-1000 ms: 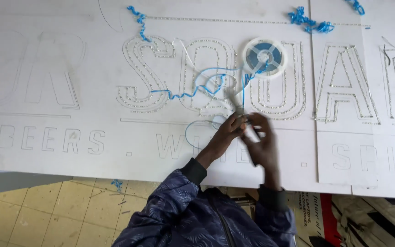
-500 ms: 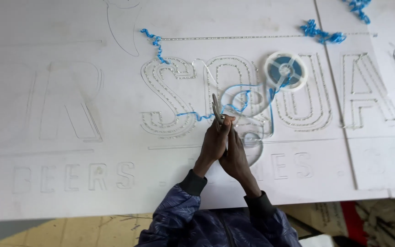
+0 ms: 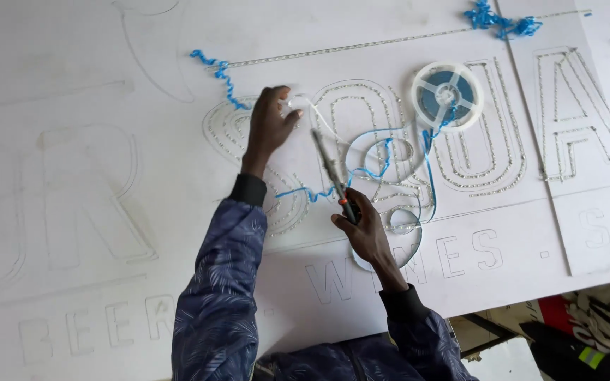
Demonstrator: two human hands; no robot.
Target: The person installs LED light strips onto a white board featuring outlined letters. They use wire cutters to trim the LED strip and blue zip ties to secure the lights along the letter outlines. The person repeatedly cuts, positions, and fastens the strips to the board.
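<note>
Split apart since half a second ago: left hand (image 3: 268, 125) gone up from the joint grip near the board's lower middle to the top of the first routed letter, camera drifted left too. Left to right: blank white sign board (image 3: 72, 85) with faint routed outlines, then blue backing curl (image 3: 220, 74) just above that letter. Left hand lay flat-ish, fingers curled, thumb and forefinger pinching the white LED strip (image 3: 311, 111) at the groove. Right hand (image 3: 367, 229) lower down, wrapped tight round the handle of a long thin tool (image 3: 333, 173), tip aimed up-left toward the strip. Strip ran on in loops to the reel (image 3: 447, 95), lying flat on the next letter. Looked like the seat-strip-in-channel step; next move probably needs the strip pressed down along the groove, tool tucking it in.
</note>
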